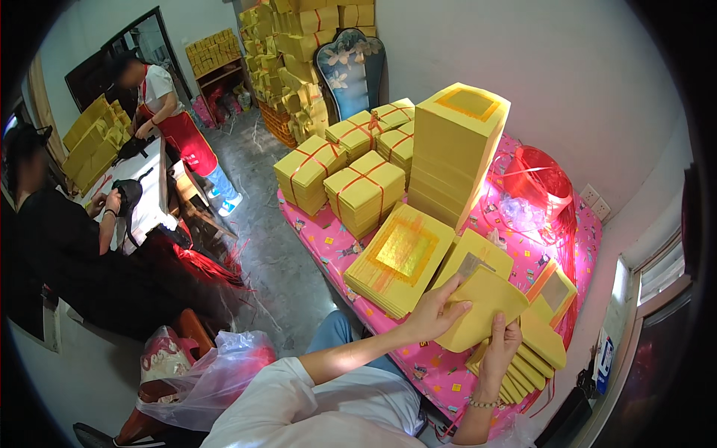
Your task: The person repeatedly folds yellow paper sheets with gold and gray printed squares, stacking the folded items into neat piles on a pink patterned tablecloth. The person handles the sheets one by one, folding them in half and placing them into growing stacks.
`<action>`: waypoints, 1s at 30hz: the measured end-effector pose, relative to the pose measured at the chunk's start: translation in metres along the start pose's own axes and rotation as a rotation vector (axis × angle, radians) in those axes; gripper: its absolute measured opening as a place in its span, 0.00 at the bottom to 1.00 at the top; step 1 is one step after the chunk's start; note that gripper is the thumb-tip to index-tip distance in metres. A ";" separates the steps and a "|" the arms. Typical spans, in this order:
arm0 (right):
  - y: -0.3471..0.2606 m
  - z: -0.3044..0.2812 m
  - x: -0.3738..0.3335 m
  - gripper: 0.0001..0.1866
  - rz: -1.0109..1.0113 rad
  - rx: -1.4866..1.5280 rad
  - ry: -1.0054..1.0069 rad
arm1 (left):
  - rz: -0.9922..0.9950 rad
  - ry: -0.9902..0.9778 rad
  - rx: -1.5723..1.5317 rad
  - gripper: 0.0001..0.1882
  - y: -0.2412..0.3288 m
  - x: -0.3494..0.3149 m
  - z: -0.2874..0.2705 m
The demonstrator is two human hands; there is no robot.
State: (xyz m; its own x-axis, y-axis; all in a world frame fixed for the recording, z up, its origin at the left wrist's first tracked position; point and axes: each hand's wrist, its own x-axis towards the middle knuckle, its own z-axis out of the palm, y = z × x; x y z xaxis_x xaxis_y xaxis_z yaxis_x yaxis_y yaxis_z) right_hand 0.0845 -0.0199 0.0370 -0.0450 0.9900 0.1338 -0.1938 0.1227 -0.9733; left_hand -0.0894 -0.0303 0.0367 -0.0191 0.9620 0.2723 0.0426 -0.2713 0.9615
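Observation:
My left hand [439, 309] and my right hand [499, 348] are closed on a small sheaf of yellow joss paper [489, 300], slightly bent, above the pink table. My left thumb lies over its near-left edge, and my right thumb presses its near edge. Under my right hand, a fanned pile of yellow paper packs [526, 369] lies near the table's front edge. Just beyond the sheaf is a sheet with a silvery patch [470, 263], partly hidden. To the left sits a low stack with a gold foil square [403, 250]. Behind it rises a tall yellow paper stack [452, 160].
Yellow bundles tied with red string [366, 187] fill the table's far left. A coil of red strapping [536, 183] lies at the far right beside the wall. Two people work at a white table [149, 187] on the left. A plastic bag [213, 381] stands near my left side.

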 end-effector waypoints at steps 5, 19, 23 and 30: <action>-0.005 0.015 0.003 0.12 -0.019 0.150 0.129 | 0.016 -0.029 -0.024 0.17 -0.003 -0.002 -0.003; -0.005 -0.001 0.005 0.11 -0.019 0.134 0.095 | -0.002 -0.128 0.088 0.28 -0.019 -0.004 -0.009; 0.003 -0.004 -0.004 0.12 0.058 0.059 0.031 | -0.029 -0.104 0.064 0.30 -0.018 -0.002 -0.011; 0.004 -0.019 -0.010 0.13 0.109 -0.058 0.012 | -0.087 -0.076 -0.021 0.28 -0.036 -0.006 -0.003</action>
State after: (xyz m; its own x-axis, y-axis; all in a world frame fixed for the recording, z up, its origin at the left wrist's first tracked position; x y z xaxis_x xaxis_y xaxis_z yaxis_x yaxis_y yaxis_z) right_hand 0.1023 -0.0284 0.0282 -0.0509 0.9984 0.0242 -0.1309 0.0173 -0.9912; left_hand -0.0936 -0.0261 0.0011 0.0544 0.9813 0.1849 0.0235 -0.1864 0.9822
